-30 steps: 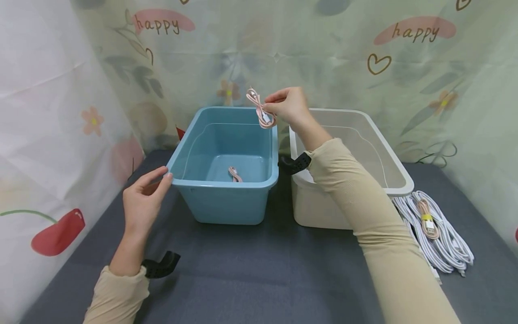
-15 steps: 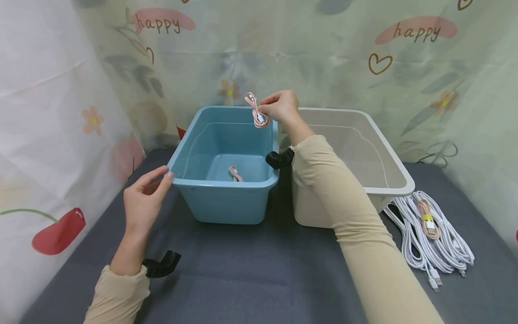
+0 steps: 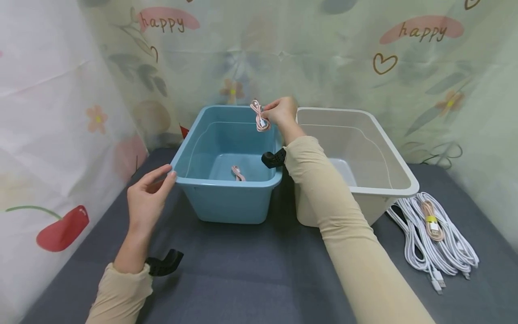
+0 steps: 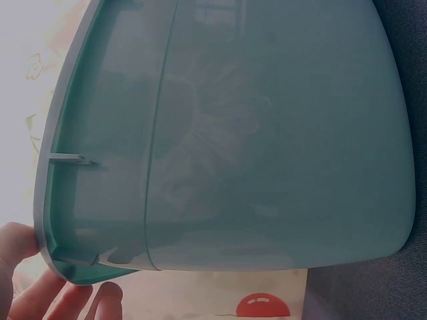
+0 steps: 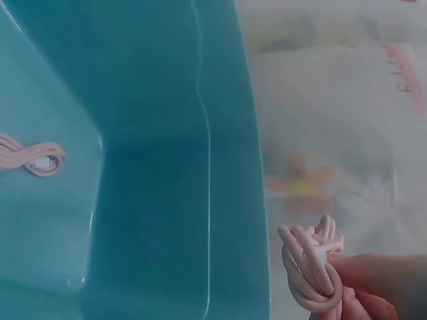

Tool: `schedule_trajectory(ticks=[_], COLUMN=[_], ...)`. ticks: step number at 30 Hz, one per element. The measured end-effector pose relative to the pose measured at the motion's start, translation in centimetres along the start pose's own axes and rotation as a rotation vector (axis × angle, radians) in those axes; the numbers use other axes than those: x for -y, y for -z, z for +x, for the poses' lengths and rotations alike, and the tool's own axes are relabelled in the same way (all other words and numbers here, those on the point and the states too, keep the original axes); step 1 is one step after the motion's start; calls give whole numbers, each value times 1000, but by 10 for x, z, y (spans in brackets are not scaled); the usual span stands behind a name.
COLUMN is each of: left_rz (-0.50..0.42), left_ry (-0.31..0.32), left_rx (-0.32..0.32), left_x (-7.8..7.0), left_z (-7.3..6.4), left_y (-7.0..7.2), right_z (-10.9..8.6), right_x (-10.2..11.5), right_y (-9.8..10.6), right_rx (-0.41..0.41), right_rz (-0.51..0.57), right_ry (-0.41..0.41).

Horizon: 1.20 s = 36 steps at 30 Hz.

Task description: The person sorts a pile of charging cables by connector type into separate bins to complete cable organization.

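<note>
In the head view, my right hand (image 3: 282, 111) pinches a coiled pink charging cable (image 3: 262, 126) over the back right of the blue bin (image 3: 226, 202). Close up in the right wrist view, the looped cable (image 5: 310, 270) sits between thumb and fingers, beside the bin's rim (image 5: 261, 160). A second coiled pink cable (image 3: 238, 173) lies on the bin's floor. My left hand (image 3: 145, 202) holds the bin's front left corner. From the left wrist view, the thumb and fingertips are at the rim (image 4: 44, 200), with the fingers under its corner.
A white bin (image 3: 376, 202) stands right of the blue one, partly behind my right sleeve. On the dark tablecloth (image 3: 243, 270) at the right lie long white cables (image 3: 455, 252), with a tan coiled cable (image 3: 430, 211) bound by a yellow band on top. A printed curtain (image 3: 323, 76) hangs behind.
My right hand has come down and slightly left with the pink cable still pinched, and the forearm has swung left. The left hand keeps its place at the bin's corner.
</note>
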<state>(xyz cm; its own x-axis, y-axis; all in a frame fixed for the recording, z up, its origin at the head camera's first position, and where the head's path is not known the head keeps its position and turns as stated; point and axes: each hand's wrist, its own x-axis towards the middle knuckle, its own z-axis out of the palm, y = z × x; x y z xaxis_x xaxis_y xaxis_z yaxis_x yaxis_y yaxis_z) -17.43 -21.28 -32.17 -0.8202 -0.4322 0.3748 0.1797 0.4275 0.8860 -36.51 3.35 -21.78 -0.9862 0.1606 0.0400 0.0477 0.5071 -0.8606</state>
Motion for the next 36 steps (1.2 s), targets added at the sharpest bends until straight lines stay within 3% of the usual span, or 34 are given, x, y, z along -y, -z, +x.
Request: schedule_trajectory(ticks=[11, 16, 25, 36], left_rz=[-7, -14, -13, -14], left_ry=[5, 2, 3, 6], left_rx=[1, -8, -11, -12], left_x=[-2, -2, -1, 0], left_z=[0, -1, 0, 0], left_y=[-3, -4, -4, -2], right_z=[6, 7, 5, -5], right_x=[1, 2, 6, 15], right_y=[-4, -3, 6, 33], right_rx=[-49, -6, 49, 101], right_rz=[-18, 3, -26, 17], right_ry=[-50, -81, -57, -18])
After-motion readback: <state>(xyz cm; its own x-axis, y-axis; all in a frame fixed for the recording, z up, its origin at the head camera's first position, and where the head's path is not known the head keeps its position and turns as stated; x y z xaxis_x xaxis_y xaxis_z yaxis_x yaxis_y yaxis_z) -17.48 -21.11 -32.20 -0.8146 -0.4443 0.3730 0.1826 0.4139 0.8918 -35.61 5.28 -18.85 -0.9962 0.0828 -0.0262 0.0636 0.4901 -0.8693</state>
